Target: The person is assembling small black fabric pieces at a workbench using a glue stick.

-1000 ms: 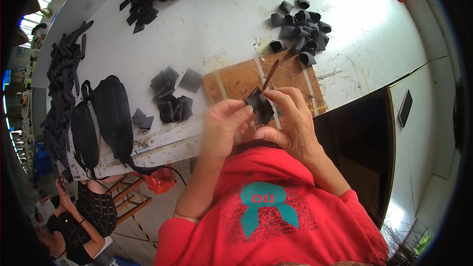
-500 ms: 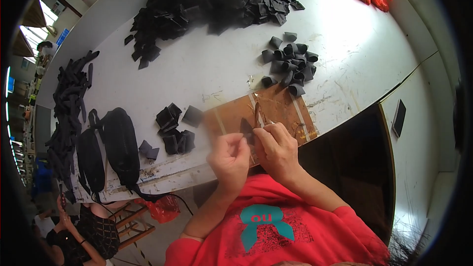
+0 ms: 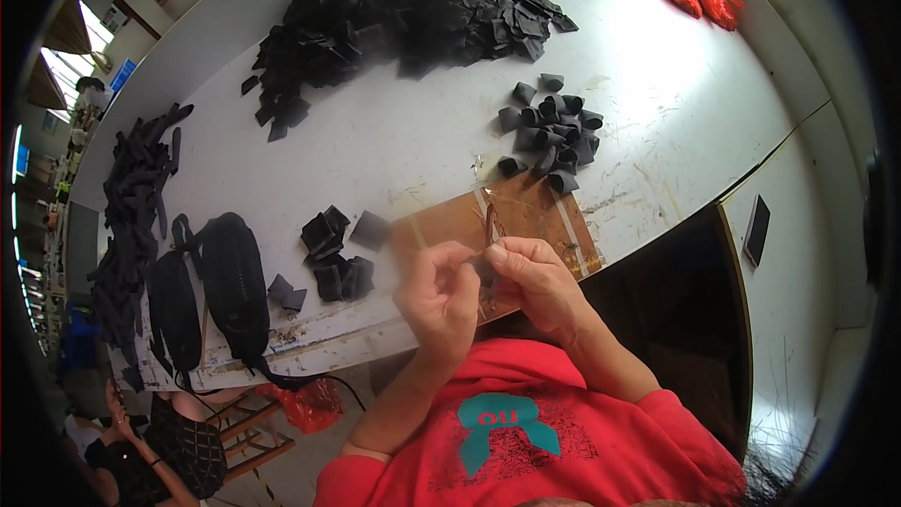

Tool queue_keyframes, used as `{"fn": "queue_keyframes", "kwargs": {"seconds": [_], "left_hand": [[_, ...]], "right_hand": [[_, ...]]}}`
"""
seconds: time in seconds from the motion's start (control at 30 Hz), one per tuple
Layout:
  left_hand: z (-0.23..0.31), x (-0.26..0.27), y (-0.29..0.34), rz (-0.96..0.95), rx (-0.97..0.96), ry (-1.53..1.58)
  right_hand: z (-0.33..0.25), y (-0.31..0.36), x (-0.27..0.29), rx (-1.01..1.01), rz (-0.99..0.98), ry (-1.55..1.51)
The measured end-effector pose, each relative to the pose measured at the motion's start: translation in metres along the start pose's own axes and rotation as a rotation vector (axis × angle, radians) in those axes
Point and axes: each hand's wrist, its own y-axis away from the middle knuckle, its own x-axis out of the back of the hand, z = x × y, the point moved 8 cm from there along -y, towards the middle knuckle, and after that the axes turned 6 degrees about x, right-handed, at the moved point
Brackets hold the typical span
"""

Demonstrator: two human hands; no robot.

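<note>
My two hands meet over the near part of a brown board (image 3: 436,223) on the white table. A small black fabric piece (image 3: 483,270) is pinched between them, mostly covered by fingers. My left hand (image 3: 439,305) holds it with thumb and fingertips, while my right hand (image 3: 540,282) grips its other side. A thin brown stick-like thing (image 3: 491,221) rises just beyond my right fingertips; whether that hand also holds it cannot be made out. Left of the board lie several flat black pieces (image 3: 328,235). Beyond its far right corner is a cluster of curled black pieces (image 3: 554,131).
A large heap of black pieces (image 3: 404,9) covers the table's far side. Black strips (image 3: 131,216) are piled at the left, beside two black pouches (image 3: 235,272). Red plastic bags (image 3: 718,5) sit far right. Another person's arm (image 3: 160,460) shows at lower left.
Both hands have drawn closer together around the black piece, which is now more covered. My right fingers have turned, with the thumb now in front.
</note>
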Motion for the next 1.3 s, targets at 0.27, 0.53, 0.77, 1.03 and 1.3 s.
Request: {"fn": "queue_keyframes", "kwargs": {"seconds": [0.27,0.53,0.77,1.03,1.3], "left_hand": [[0.002,-0.023,-0.031,-0.556,0.874,1.209],[0.009,-0.005,-0.045,-0.221,0.155,0.222],[0.025,-0.016,-0.048,-0.370,0.006,0.230],[0.007,-0.013,-0.047,-0.272,0.173,0.543],[0.004,-0.014,-0.046,-0.254,0.251,0.538]], "right_hand": [[-0.096,-0.014,-0.045,0.448,-0.287,0.325],[-0.090,-0.010,-0.019,0.671,-0.060,0.821],[-0.119,0.045,-0.046,1.290,0.039,1.046],[-0.123,0.041,-0.056,1.211,0.032,1.039],[-0.119,0.035,-0.049,1.097,0.057,1.019]]}}
